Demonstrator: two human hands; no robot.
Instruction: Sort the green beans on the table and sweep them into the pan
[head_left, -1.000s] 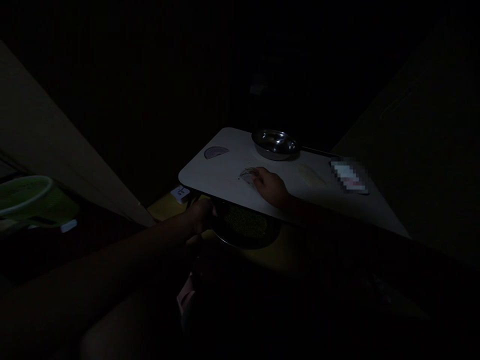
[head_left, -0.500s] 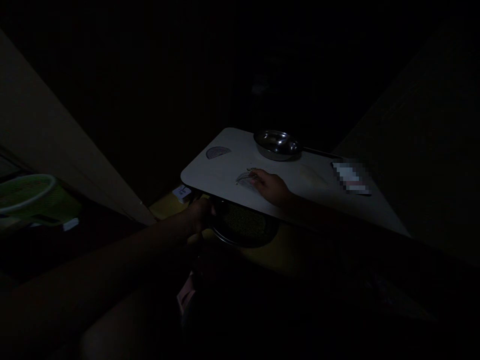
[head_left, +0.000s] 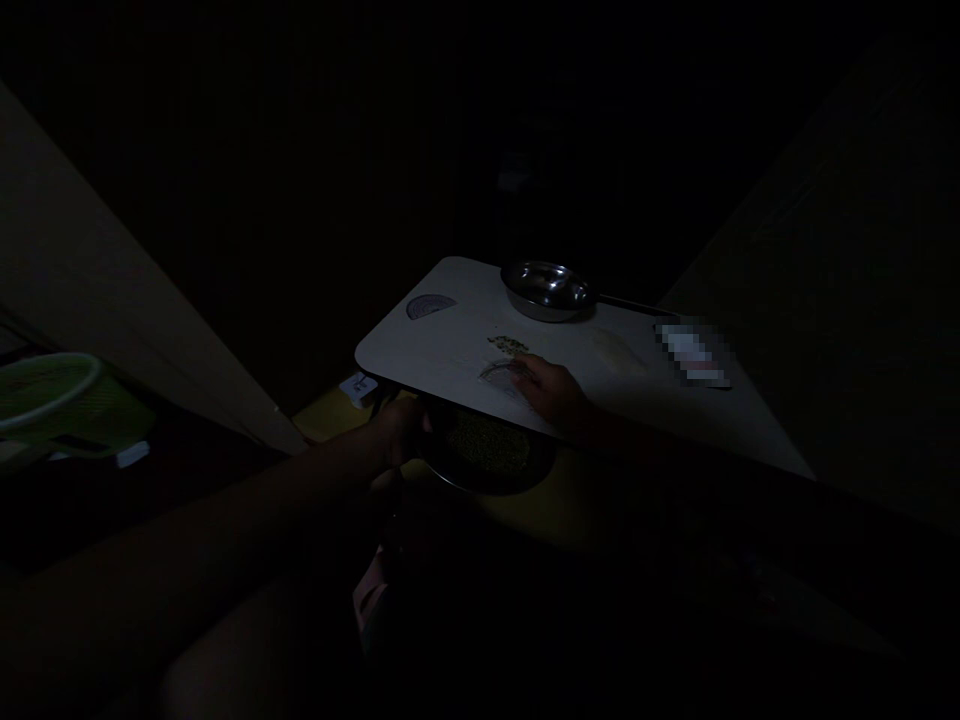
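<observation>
A steel bowl [head_left: 547, 289] stands at the table's far edge; a green basket [head_left: 64, 398] sits far left.

The left hand [head_left: 401, 428] is curled closed, its forearm stretched forward from the lower left. The right hand [head_left: 553, 388] lies palm down, fingers [head_left: 523, 372] pointing left.

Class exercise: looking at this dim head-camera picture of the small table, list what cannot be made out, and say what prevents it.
- Left hand, head view: its grip on the dark plate is lost in shadow.
- Plate: far part hidden under the table edge.
- Right hand: fingertips too dark to tell from the mark beside them.
- Item at the table's right: blurred out.
</observation>
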